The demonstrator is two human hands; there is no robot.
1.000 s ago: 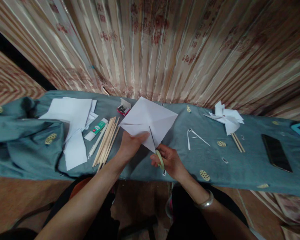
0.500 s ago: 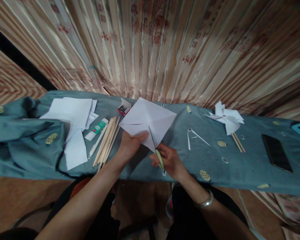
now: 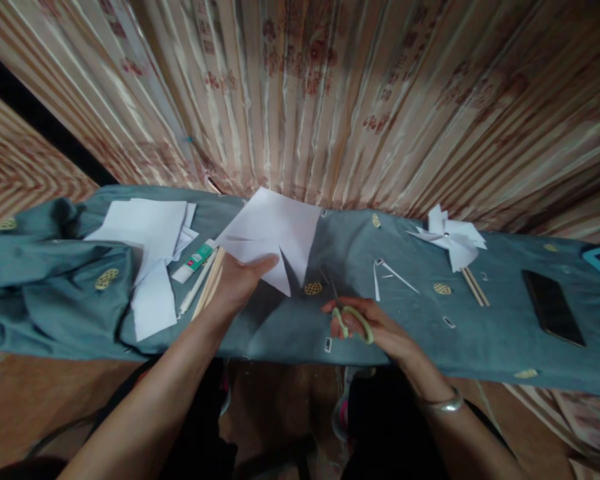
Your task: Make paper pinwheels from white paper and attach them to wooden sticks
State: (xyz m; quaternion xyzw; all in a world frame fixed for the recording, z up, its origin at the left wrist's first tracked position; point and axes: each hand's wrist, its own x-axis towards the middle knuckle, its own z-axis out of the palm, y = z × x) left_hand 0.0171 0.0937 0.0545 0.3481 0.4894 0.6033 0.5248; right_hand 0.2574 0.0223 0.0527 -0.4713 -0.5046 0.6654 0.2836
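Observation:
My left hand (image 3: 237, 277) grips a white square sheet of paper (image 3: 280, 217) near its lower left, thumb on top and fingers hidden beneath. Two slits run inward from the sheet's corners, and the flap between them and its neighbour stand apart. To the right, my right hand (image 3: 367, 323) is closed round scissors (image 3: 349, 321) with pale green handles. Their blades point up and left, clear of the paper. Under my left wrist lie several wooden sticks (image 3: 211, 280), partly covered.
Left are stacked white papers (image 3: 155, 223), a green-and-white tube (image 3: 195, 260) and a white pen-like stick (image 3: 197, 283). Right of centre lie thin paper strips (image 3: 397, 275), a paper pinwheel (image 3: 453, 237) with sticks (image 3: 475, 287) by it, and a dark phone (image 3: 553, 307). A curtain (image 3: 300, 100) hangs behind.
The scissors have come out of the paper and moved right with my right hand. My left hand has shifted the sheet left, over the pin box, and the newer slit now gapes.

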